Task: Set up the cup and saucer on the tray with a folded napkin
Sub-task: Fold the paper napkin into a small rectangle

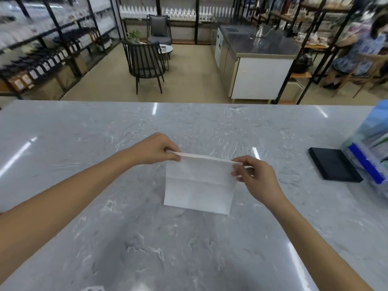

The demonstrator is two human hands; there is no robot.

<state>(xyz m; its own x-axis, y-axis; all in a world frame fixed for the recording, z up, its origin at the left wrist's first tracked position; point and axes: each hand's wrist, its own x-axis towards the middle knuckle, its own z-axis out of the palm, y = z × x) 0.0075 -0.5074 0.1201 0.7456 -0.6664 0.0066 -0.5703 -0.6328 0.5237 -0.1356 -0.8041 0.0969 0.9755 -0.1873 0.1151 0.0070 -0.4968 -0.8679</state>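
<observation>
Head camera shows both hands working a white napkin [199, 185] around the middle of the marble countertop [84, 143]. Left hand [155, 150] pinches the napkin's far left corner, right hand [252, 175] pinches the far right corner, so the far edge is lifted while the near edge lies flat. Best bet, I'd say: keep that edge taut, line the corners up, then press the crease. No cup, saucer or tray in sight; a flat black box [333, 164] sits near the right edge.
</observation>
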